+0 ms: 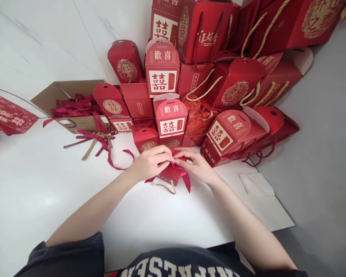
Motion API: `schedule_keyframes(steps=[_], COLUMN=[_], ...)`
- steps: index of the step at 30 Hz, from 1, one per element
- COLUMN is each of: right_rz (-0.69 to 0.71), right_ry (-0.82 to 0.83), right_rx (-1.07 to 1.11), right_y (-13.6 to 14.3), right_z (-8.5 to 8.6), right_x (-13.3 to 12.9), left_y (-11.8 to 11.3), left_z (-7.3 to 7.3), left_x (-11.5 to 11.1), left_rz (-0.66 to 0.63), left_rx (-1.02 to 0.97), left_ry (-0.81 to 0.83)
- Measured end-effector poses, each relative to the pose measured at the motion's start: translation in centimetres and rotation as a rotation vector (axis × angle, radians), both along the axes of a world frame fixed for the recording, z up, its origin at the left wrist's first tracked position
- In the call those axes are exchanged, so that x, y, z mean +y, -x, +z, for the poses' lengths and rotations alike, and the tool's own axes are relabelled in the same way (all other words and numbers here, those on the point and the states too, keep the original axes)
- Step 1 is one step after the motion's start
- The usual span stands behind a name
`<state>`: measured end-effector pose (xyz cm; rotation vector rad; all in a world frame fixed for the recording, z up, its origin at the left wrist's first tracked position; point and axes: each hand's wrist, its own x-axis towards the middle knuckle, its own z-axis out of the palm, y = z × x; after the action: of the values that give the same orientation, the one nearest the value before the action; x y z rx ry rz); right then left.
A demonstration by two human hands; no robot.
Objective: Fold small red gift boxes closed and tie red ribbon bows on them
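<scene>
Head view: left hand (152,163) and right hand (200,167) pinch ribbon (186,179) over box (170,179); gathered section lies between the 2 hands' fingertips, neither hand nearer.

Free passage runs over the bare near part of the surface (144,227), between the forearms (95,207), and widens left of the left hand (154,163); a ribbon end (186,180) intrudes just beside the right hand (198,166). Beyond both hands, stacked red boxes (163,82) form a high barrier. At far left, an open carton (88,125) obstructs; at right, a grey panel (320,115) bounds the lane, which a flat white sheet (255,184) partly covers.
</scene>
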<state>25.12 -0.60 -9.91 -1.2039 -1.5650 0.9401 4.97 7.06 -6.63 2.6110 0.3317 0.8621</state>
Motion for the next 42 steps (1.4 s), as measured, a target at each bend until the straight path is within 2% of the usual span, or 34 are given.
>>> schedule_keyframes(steps=[4,7,10,13,16,20,24,29,33,39,42], right_rz=[0.013,-0.057,-0.108,-0.094,-0.08,-0.082,-0.076,-0.123,-0.176,-0.222,-0.164], right_ry=[0.056,0.031,0.009,0.006,0.004,0.01,0.008,-0.007,-0.024,-0.092,-0.111], right_rx=[0.107,0.112,0.099,0.098,0.098,0.087,0.077,0.036,-0.007,-0.13,-0.147], right_y=[0.1,0.3,0.5,0.5,0.4,0.3,0.4,0.2,-0.6,-1.4,-1.4], right_z=[0.0,0.2,0.4,0.4,0.3,0.3,0.4,0.7,1.2,1.7,1.5], right_x=[0.0,-0.1,-0.3,-0.4,-0.4,-0.3,-0.4,-0.5,-0.7,-1.1,-1.1], left_y=[0.1,0.0,-0.1,0.1,0.3,0.3,0.2,0.7,1.3,1.9,1.9], left_z=[-0.6,-0.2,1.0,2.6,3.6,3.7,3.6,4.1,4.8,5.4,5.3], left_x=[0.2,-0.1,-0.5,-0.6,-0.7,-0.7,-0.7,-0.3,0.0,-0.2,-0.3], left_rz=[-0.031,-0.011,0.176,0.369,0.336,0.306,0.289,0.267,0.309,0.415,0.458], left_rx=[-0.031,0.007,0.101,0.237,0.357,0.349,0.328,0.341,0.406,0.494,0.502], left_ry=[-0.075,-0.004,0.02,-0.01,0.174,0.509,0.615,0.607,0.566,0.362,0.3])
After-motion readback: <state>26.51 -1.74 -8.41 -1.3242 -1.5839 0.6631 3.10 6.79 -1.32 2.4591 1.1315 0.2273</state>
